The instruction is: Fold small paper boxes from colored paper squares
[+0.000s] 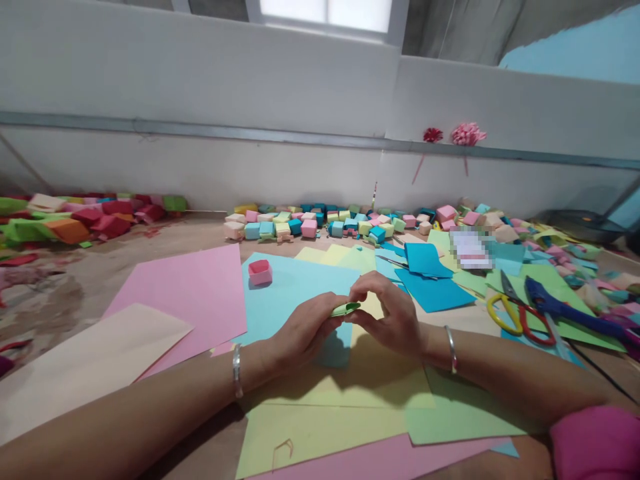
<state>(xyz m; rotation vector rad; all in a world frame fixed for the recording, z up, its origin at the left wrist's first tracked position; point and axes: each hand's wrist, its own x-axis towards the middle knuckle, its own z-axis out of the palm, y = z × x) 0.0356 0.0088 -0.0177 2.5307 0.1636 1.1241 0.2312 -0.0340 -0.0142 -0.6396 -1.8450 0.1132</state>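
A small folded piece of light green paper (345, 309) is held between both hands, above the middle of the table. My left hand (311, 327) is closed around its left part, which the fingers hide. From the other side, the thumb and fingers of my right hand (390, 312) pinch its right end. Below them lie sheets of light blue paper (295, 283) and yellow paper (320, 433). A small open pink paper box (260, 273) stands on the blue sheet, left of my hands.
Pink paper (195, 287) and cream paper (100, 360) lie at left. Folded paper cubes (309, 229) line the wall. Dark blue paper (435, 290), yellow-and-red-handled scissors (520, 317) and a blue glue gun (565, 308) with a cord are at right.
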